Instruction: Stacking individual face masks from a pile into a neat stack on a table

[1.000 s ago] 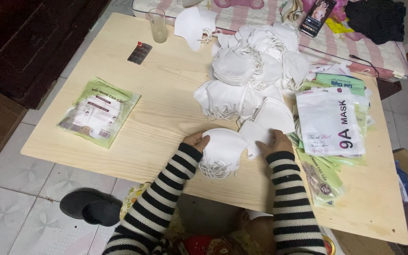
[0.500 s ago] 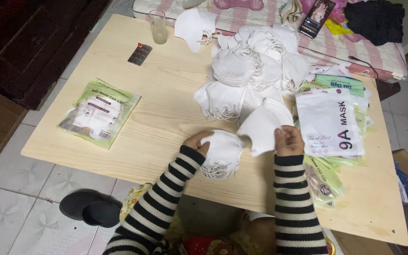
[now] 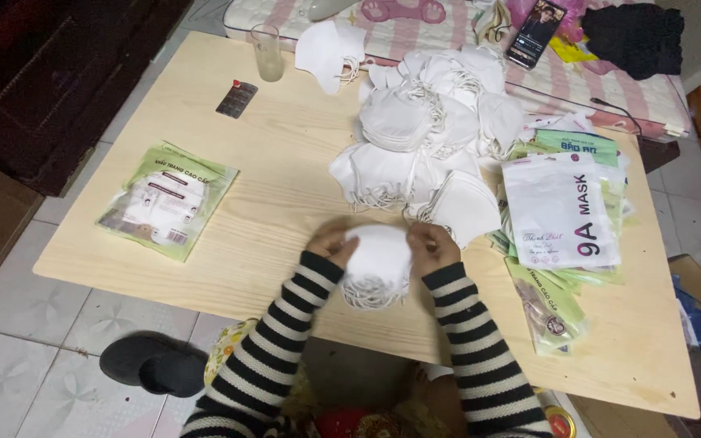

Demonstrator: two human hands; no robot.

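At the near edge of the tabletop (image 3: 229, 243), your left hand (image 3: 330, 242) and right hand (image 3: 433, 246) have come together on one small stack of white face masks (image 3: 377, 258), each clamped on a side of it. Half a second ago your right hand was lifting a single mask from the big mask pile (image 3: 423, 138); it now seems laid on top, though motion blur hides the edges.

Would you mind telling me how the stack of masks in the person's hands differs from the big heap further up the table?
The stack of masks is small, neat and gripped by the left hand and right hand; the big heap is far larger, loosely sprawled and untouched on the table. Both are white masks with ear loops.
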